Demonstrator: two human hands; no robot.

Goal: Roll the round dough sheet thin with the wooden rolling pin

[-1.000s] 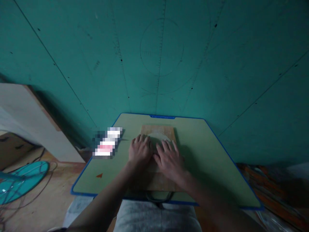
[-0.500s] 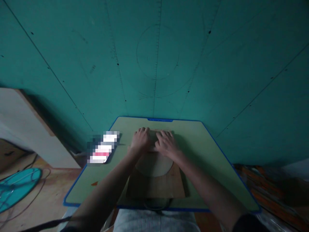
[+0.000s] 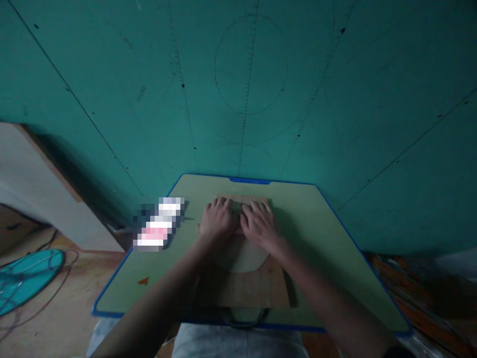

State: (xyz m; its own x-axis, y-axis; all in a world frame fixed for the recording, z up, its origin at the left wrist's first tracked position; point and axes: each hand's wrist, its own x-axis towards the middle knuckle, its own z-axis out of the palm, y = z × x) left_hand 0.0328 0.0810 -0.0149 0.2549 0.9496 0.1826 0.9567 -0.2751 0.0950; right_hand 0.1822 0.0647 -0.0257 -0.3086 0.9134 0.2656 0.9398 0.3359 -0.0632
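1. Clock directions are taken from the middle of the board, with twelve toward the wall. The board (image 3: 246, 293) is a flat, light-brown rectangle with a wood-like grain.
2. On it, toward twelve o'clock, lies a pale, thin, smooth sheet (image 3: 242, 259) with a rounded edge, like flattened dough; its far part is largely covered.
3. A slim, pale rod (image 3: 198, 228) runs from nine to three o'clock across the sheet, mostly hidden beneath the hands; one end pokes out at nine.
4. The left hand (image 3: 219, 217) lies palm down at eleven o'clock, its fingers close together, gently bent and pointing toward twelve. The right hand (image 3: 260, 222) mirrors it at one, its fingers a little more spread. Both rest over the rod; how tightly they close around it cannot be told.
5. The forearms reach forward from seven and five o'clock, converging at the wrists.
6. The table (image 3: 316, 248) has a smooth, pale-green top rimmed in blue, with a dark, curved handle (image 3: 244, 324) at six.
7. Near nine o'clock lies a small orange triangle (image 3: 143, 281); at ten, a pixelated oblong (image 3: 160, 223).
8. At twelve stands a matte green wall (image 3: 238, 99), marked with pencilled lines and circles.
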